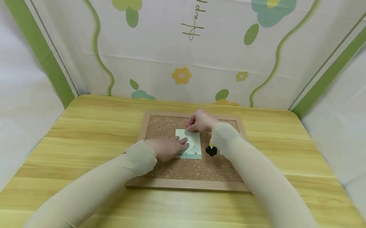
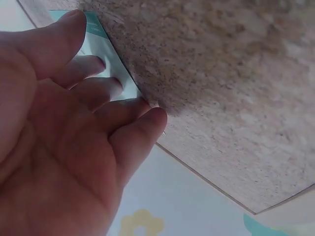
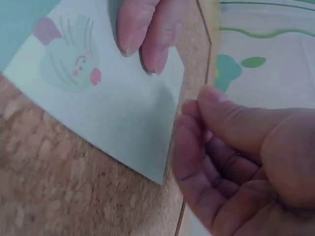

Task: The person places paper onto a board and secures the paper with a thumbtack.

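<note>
A pale green paper note with a teal strip along its near edge lies on a cork board. A drawn animal with pink cheeks shows on the note in the right wrist view. My left hand rests on the note's left part with its fingers extended. At the note's far edge, my right hand has its fingers curled. In the right wrist view, the thumb tip of the right hand meets the index finger; I cannot tell whether something small is pinched there.
A light wooden frame borders the board, which lies on a wood-grain table. Flower-printed cloth rises behind the table, and white cloth hangs at both sides. A small black piece is by the right cuff.
</note>
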A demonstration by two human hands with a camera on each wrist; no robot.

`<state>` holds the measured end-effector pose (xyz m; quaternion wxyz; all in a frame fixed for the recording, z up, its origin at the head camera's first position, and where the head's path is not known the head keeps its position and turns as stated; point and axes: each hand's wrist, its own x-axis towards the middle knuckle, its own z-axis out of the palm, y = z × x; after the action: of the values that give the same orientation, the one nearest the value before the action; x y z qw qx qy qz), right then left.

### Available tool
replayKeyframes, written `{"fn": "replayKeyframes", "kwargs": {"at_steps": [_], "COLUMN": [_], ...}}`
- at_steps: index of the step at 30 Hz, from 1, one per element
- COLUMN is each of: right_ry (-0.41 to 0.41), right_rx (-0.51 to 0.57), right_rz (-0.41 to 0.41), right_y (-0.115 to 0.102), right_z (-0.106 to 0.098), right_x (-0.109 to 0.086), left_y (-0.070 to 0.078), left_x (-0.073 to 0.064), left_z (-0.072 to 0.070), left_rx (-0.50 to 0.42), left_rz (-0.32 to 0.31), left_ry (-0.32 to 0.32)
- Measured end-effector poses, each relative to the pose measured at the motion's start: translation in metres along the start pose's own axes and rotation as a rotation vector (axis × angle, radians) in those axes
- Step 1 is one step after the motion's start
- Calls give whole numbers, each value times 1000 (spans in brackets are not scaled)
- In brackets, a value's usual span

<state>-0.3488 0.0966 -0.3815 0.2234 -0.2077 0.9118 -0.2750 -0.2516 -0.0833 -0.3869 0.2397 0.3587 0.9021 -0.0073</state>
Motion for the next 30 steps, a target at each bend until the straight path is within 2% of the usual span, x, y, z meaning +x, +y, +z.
{"fn": "replayKeyframes", "kwargs": {"at_steps": [13,18,26,30], "right_ry": [-96,-134,-173,-189], "right_rx": [-133,-73,6,-23], "right_rz": [106,155,163,167], "right_y": [-13,-14,-9,-8], "right_z": [7,8,6,4], "right_x": [17,22,28,30], "left_y": [1,1,0,-1], "left_x": [1,1,2,2], "left_z": [0,0,2,2], "left_rx": [-1,-7,-9,-5], "left_rz": [-3,4,-4,-4], "left_ry": [-7,2,23,24]}}
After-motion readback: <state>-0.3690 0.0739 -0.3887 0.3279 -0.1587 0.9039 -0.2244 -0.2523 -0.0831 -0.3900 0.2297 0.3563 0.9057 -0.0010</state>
